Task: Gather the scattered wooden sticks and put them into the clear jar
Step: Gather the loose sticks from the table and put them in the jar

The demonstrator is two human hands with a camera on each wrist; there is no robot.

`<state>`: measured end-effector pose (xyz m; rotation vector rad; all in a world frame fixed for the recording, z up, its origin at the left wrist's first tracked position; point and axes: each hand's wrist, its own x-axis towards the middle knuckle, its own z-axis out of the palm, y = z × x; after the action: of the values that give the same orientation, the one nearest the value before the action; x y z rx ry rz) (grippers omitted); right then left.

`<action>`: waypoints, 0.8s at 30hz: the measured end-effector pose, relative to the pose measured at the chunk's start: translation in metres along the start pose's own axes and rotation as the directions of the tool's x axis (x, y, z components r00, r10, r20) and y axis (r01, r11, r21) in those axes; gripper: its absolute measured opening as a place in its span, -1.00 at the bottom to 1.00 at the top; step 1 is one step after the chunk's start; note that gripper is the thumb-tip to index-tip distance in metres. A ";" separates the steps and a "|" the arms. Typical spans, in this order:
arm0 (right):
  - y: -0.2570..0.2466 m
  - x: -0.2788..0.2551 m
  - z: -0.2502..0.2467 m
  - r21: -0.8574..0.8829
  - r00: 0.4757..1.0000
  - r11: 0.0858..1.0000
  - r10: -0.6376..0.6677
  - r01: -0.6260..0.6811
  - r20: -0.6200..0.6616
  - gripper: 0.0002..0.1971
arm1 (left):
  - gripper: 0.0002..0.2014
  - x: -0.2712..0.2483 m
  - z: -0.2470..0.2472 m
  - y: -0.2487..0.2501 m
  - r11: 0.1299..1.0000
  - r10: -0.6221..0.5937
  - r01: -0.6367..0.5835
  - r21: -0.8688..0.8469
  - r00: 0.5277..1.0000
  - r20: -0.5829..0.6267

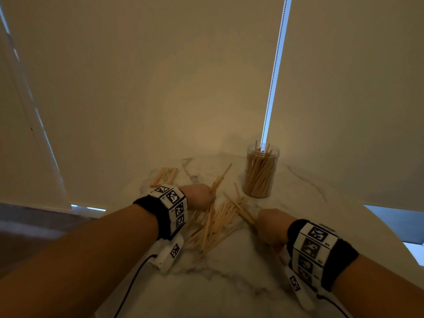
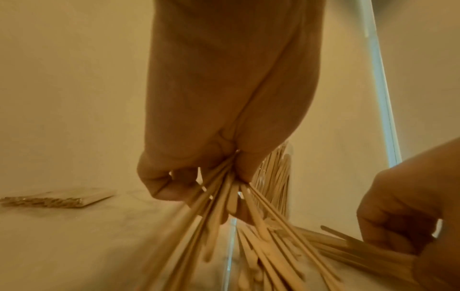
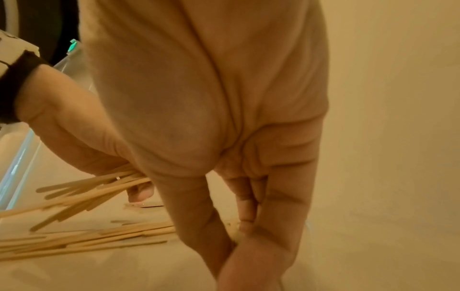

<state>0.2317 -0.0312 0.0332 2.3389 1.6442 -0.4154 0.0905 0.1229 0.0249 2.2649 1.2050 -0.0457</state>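
Left hand [image 2: 199, 122] fisted round sticks [image 2: 219, 206]; right hand [image 1: 274, 226] likewise.

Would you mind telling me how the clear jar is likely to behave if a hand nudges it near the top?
The clear jar looks tall and narrow, so a high nudge might tip it. The sticks packed inside probably weigh it down somewhat. Its base sits on smooth marble table, so it may slide instead.

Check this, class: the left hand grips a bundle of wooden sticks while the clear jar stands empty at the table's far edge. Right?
One slip: the clear plastic jar already stands well filled with sticks, as the head view shows. The left hand does grip a bundle of pale wooden sticks.
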 end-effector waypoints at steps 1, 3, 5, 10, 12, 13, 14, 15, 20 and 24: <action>0.003 0.001 0.000 0.005 1.000 1.000 -0.005 0.005 -0.015 -0.89 | -0.59 0.000 -0.001 -0.001 0.996 0.012 -0.012 -0.089 1.000 -0.003; 0.010 0.004 0.001 0.036 0.999 0.999 0.006 -0.005 -0.035 -0.68 | -0.71 -0.003 -0.001 0.000 0.963 0.041 -0.053 -0.263 0.998 -0.049; 0.015 0.003 0.001 0.051 0.999 0.999 0.012 -0.010 -0.040 -0.62 | -0.80 -0.004 0.001 0.001 0.905 0.065 -0.108 -0.411 0.991 -0.117; 0.023 -0.002 -0.007 0.255 0.996 0.967 0.008 0.015 -0.091 -0.82 | -0.78 0.000 0.001 0.002 0.680 0.062 -0.141 -0.720 0.989 -0.135; 0.026 -0.001 -0.013 0.437 0.985 0.897 0.006 0.071 -0.172 -0.77 | -0.78 0.000 0.001 0.006 0.602 0.056 -0.131 -0.788 0.991 -0.121; 0.028 0.002 -0.015 0.524 0.975 0.846 0.022 0.099 -0.220 -0.75 | -0.78 0.000 0.002 0.008 0.564 0.047 -0.123 -0.817 0.992 -0.116; 0.028 0.003 -0.019 0.593 0.965 0.796 0.042 0.125 -0.260 -0.74 | -0.78 0.000 0.004 0.012 0.530 0.040 -0.116 -0.840 0.993 -0.112; 0.028 0.005 -0.021 0.640 0.954 0.754 0.057 0.152 -0.294 -0.74 | -0.76 -0.001 0.006 0.017 0.505 0.038 -0.114 -0.856 0.993 -0.110; 0.010 0.015 -0.029 0.700 0.950 0.673 -0.014 0.239 -0.312 -0.76 | -0.49 -0.003 0.019 0.042 0.495 0.156 -0.225 -0.839 0.973 -0.169; -0.011 0.027 -0.034 0.662 0.938 0.682 -0.110 0.312 -0.328 -0.75 | -0.61 0.006 0.021 0.050 0.479 0.242 -0.331 -0.813 0.940 -0.240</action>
<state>0.2327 0.0089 0.0541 2.8286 2.2001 -0.9826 0.1373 0.0955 0.0292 1.5220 0.6105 0.6602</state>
